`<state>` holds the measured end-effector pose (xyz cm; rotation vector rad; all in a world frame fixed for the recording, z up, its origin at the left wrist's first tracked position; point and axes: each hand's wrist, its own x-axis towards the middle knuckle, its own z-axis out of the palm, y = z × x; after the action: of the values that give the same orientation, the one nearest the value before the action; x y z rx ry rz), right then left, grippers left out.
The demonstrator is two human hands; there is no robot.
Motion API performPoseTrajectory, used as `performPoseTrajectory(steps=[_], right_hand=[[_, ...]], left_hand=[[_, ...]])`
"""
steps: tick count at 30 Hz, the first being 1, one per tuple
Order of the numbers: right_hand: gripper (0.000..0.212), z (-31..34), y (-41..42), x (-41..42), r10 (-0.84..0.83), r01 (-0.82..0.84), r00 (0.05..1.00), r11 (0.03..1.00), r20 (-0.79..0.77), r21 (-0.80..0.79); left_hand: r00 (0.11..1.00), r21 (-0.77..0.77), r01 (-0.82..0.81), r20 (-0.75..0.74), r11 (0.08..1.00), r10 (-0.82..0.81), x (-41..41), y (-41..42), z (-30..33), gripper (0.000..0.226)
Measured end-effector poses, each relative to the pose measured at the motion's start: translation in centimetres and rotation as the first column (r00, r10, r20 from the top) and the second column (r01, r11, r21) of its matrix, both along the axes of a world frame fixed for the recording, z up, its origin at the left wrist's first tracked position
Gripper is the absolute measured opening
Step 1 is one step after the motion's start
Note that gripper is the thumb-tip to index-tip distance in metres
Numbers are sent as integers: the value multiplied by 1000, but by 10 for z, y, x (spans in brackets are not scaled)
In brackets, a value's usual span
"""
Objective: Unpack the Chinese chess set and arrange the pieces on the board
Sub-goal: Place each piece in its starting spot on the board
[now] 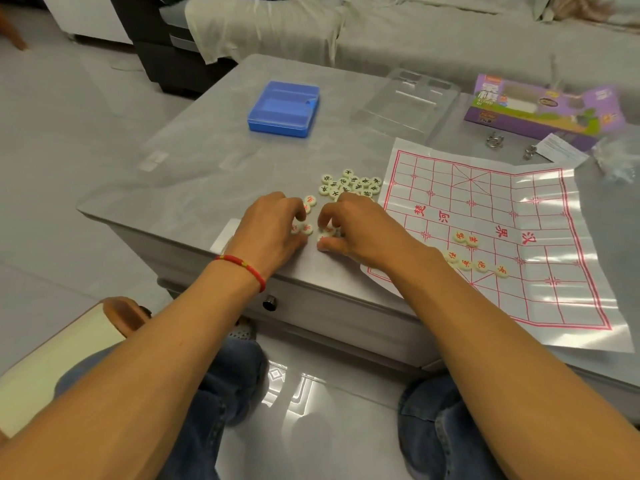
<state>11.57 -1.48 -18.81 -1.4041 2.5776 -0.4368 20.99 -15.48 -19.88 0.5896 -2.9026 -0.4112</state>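
A white plastic board sheet (pixel 485 216) with a red grid lies on the right of the grey table (pixel 207 168). Several red-lettered pieces (pixel 465 239) sit on its near half. A cluster of black-lettered pieces (pixel 349 185) lies on the table left of the sheet. More red-lettered pieces (pixel 309 201) lie loose near the front edge. My left hand (pixel 270 230), with a red bracelet, has curled fingers resting on those red pieces. My right hand (pixel 349 226) pinches a red-lettered piece (pixel 325 233) between thumb and fingers.
A blue plastic box (pixel 282 109) stands at the back of the table. A clear plastic tray (pixel 405 102) and a purple carton (pixel 540 105) lie at the back right, with metal rings (pixel 493 139) and a paper slip nearby. A sofa runs behind.
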Motion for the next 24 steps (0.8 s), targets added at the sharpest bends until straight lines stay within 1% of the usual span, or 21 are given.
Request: performPoseTrajectory(steps=[3, 7, 10, 14, 17, 20, 22, 24], right_hand=[[24, 1, 1, 2, 9, -9, 1000, 1000, 3, 23], [27, -2, 3, 4, 18, -18, 1000, 1000, 1, 6], [27, -2, 4, 8, 57, -57, 998, 998, -23, -22], [23, 0, 2, 12, 102, -102, 994, 995, -42, -10], [23, 2, 7, 12, 102, -104, 993, 994, -62, -32], [23, 10, 26, 3, 18, -28, 995, 994, -98, -104], [23, 17, 50, -8, -84, 73, 992, 990, -90, -117], [24, 23, 84, -19, -200, 195, 979, 976, -44, -96]], left_hand=[[1000, 29, 16, 1, 999, -16, 0, 3, -1, 39], [999, 30, 29, 23, 999, -30, -2, 6, 0, 30], [998, 13, 37, 42, 999, -37, -2, 8, 1, 25], [998, 1, 4, 66, 1000, -4, -5, 10, 2, 22], [999, 0, -12, 44, 1000, 12, -6, 13, 2, 22], [999, -10, 25, -42, 1000, -26, -7, 24, 5, 22], [991, 1, 83, -104, 997, -82, -8, 41, 8, 22], [972, 42, 178, -166, 983, -169, -10, 64, 9, 23]])
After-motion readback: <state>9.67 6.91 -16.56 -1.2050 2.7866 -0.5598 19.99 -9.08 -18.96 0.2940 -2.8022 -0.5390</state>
